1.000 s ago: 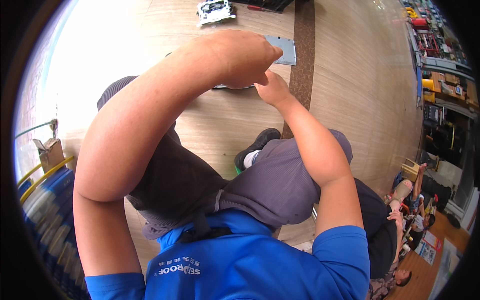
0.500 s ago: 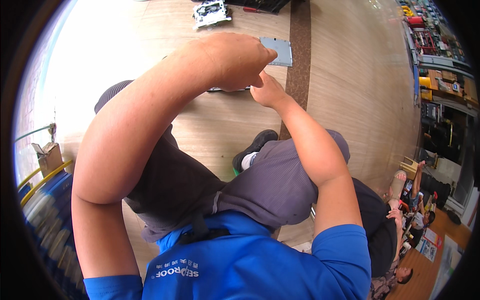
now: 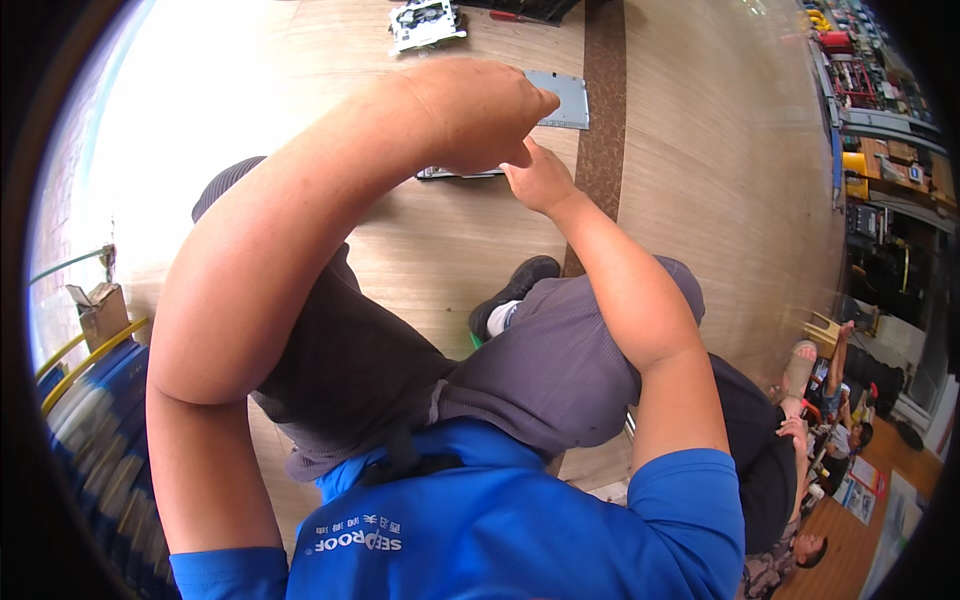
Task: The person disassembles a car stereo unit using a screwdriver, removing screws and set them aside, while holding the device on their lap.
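Observation:
My left hand (image 3: 498, 115) reaches across the upper middle, fingers bent and closed; what it grips is hidden behind it. My right hand (image 3: 540, 178) is just below, its fingers curled up against the left one, also closed on something I cannot make out. Both hands are at a thin silver-and-dark object (image 3: 450, 172) on the floor, mostly covered by my left hand and forearm. Partly behind my fingertips lies a flat grey metal plate (image 3: 570, 98). Farther up sits a white mechanism with dark parts (image 3: 425, 28).
A red-handled tool (image 3: 505, 16) lies beside a black crate (image 3: 548, 10) at the top. My bent legs and shoe (image 3: 530, 275) are below the hands. A blue rack with yellow rails (image 3: 85, 420) stands at left. Other people (image 3: 805, 545) and crowded shelves (image 3: 880, 180) are at right.
My hands stay in nearly the same place, with very small finger and wrist movements. The whole view shifts slightly down and back up; nothing visibly gets let go.

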### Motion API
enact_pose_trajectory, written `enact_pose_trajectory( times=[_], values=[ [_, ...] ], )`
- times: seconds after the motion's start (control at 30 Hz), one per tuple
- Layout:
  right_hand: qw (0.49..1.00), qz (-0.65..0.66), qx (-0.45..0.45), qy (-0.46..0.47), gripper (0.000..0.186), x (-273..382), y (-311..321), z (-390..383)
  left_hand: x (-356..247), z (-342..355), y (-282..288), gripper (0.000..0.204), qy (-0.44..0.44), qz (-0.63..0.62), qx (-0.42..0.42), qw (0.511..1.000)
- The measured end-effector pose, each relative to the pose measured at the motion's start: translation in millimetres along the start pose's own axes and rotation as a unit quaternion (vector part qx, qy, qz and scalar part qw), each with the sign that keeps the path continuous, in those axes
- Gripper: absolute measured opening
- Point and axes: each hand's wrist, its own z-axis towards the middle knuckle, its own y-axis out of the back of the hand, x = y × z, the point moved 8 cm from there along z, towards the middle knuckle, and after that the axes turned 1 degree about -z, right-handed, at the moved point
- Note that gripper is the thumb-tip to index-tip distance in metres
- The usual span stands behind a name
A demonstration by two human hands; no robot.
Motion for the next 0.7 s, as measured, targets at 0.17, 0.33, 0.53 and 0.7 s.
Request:
enact_pose_trajectory(
  times=[0.17, 0.33, 0.53, 0.7],
  values=[
    [1.000, 0.015, -0.002, -0.017, 0.022, 6.7, 1.0, -3.7, -0.1, -4.6, 1.1, 0.053, -0.004, -0.006, -0.005, 1.000],
    [0.999, 0.025, -0.033, 0.019, 0.019, 1.9, -4.0, -3.9, -1.3, -5.5, 6.0, 0.055, 0.015, -0.003, 0.009, 1.000],
    [0.999, -0.021, -0.024, 0.023, 0.015, -10.8, -9.8, 2.2, -2.3, -8.5, 15.1, 0.059, -0.016, 0.000, -0.056, 0.998],
    [0.999, -0.028, -0.002, 0.043, 0.014, 6.9, -8.3, -0.4, 1.8, -11.4, 12.8, 0.063, -0.009, -0.015, -0.046, 0.999]
  ],
)
